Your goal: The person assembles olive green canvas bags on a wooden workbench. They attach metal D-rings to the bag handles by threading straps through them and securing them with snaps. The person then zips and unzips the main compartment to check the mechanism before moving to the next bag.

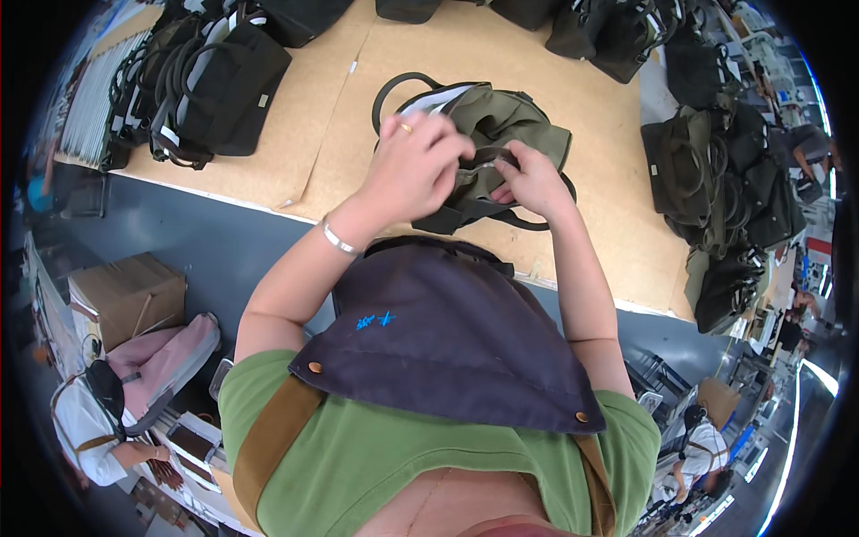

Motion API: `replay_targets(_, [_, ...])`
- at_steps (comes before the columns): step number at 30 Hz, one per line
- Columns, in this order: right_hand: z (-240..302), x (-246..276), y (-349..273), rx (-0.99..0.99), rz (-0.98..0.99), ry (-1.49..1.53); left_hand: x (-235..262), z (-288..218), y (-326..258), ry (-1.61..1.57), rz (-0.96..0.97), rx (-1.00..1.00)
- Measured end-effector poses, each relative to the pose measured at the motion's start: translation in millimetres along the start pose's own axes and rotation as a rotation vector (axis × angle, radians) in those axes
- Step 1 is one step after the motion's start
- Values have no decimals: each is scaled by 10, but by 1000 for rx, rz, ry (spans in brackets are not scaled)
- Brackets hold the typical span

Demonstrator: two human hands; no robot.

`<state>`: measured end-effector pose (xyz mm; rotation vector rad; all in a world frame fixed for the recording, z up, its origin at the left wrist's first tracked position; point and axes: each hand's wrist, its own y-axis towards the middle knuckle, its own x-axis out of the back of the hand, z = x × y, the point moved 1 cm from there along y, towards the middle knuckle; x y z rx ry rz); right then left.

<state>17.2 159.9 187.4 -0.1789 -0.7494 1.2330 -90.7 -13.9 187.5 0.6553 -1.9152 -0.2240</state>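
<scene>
An olive-green handbag (512,115) with dark handles lies on the tan table in front of me, its mouth open toward me and a pale lining showing at its far left edge. My right hand (537,182) pinches the bag's brown-trimmed edge between thumb and fingers. Over the bag's left side hovers my left hand (413,168), its fingers bent and smeared by motion. Whether it holds anything is hidden. A dark round handle (394,94) sticks up beyond the left hand, and another curves out below my right hand.
Dark bags stand in a row at the table's left (234,94), with more along the far edge (608,40) and piled at the right (707,170). The tan tabletop (331,134) ends just before my apron. Co-workers sit at lower left (94,421) and lower right (702,447), a cardboard box (130,295) nearby.
</scene>
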Motion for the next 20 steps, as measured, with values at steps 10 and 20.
replay_targets(10, [51, 169, 120, 229, 255, 94, -75, -84, -170, -294, 116, -33])
replay_targets(20, [534, 524, -78, 169, 419, -168, 329, -354, 165, -361, 74, 51])
